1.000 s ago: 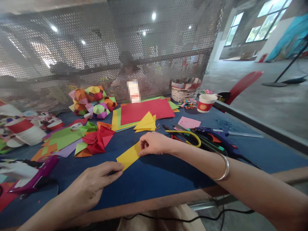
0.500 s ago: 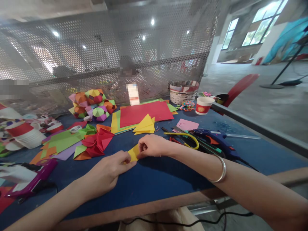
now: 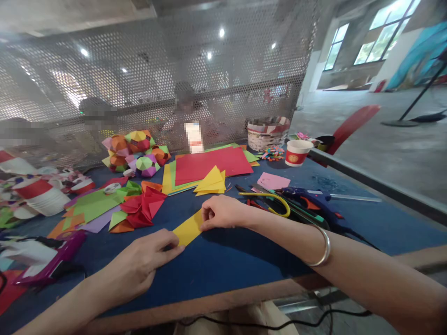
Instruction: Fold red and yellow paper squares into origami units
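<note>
A folded strip of yellow paper [image 3: 189,228] lies slantwise over the blue tabletop between my hands. My left hand [image 3: 153,256] pinches its lower left end between thumb and fingers. At its upper right end, my right hand [image 3: 221,212] grips it with curled fingers. Just beyond are several yellow paper triangles [image 3: 211,180], overlapping the front of a red sheet [image 3: 213,163] on a stack of coloured paper. Folded red paper pieces [image 3: 145,207] lie to the left, beyond my left hand.
Scissors with a yellow handle [image 3: 279,204], a blue glue gun [image 3: 314,202] and a paper cup [image 3: 298,152] are on the right. Paper balls [image 3: 139,151] and a woven basket [image 3: 267,133] stand by the mesh screen. A purple glue gun [image 3: 63,256] lies at left.
My left hand has slid down and to the left along the yellow paper, so more of the strip shows. My right hand stays nearly in place.
</note>
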`<state>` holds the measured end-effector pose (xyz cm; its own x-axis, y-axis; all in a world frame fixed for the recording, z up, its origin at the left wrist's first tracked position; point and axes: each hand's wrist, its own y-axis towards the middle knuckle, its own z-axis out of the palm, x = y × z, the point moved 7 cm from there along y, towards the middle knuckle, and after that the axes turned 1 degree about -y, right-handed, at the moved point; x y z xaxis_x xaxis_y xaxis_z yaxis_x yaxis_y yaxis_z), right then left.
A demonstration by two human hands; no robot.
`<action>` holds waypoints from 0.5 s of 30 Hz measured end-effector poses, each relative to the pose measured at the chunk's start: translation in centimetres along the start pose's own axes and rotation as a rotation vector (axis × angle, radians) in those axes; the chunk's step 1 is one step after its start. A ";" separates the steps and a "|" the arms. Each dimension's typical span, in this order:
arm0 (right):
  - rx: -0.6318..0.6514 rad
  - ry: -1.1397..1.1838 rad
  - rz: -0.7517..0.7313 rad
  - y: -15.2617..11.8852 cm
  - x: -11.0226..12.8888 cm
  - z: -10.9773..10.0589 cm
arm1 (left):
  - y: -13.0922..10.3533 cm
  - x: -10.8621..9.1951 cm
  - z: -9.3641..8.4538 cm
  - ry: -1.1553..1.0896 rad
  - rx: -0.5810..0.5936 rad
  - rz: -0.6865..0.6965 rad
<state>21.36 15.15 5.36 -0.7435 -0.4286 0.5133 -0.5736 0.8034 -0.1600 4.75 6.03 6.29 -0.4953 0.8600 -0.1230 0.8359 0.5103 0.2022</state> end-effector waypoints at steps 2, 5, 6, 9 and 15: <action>-0.002 -0.004 -0.002 0.0 0.0 0.0 | -0.7 -0.1 -0.1 -0.025 -0.011 0.000; -0.008 0.009 -0.005 0.1 0.0 0.0 | -1.5 -0.1 -0.1 -0.043 -0.013 0.003; -0.011 0.013 -0.007 0.1 -0.1 0.0 | -1.7 -0.1 -0.1 -0.042 -0.017 0.005; -0.039 0.043 -0.034 0.2 -0.1 0.0 | -2.0 -0.2 -0.7 -0.051 -0.026 0.022; -0.141 0.108 -0.164 0.7 0.5 -0.3 | 1.3 1.6 -5.3 -0.070 -0.164 -0.067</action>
<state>20.70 15.62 5.75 -0.5992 -0.5170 0.6113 -0.6241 0.7798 0.0478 3.78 8.11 11.46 -0.5264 0.8244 -0.2079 0.7487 0.5653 0.3462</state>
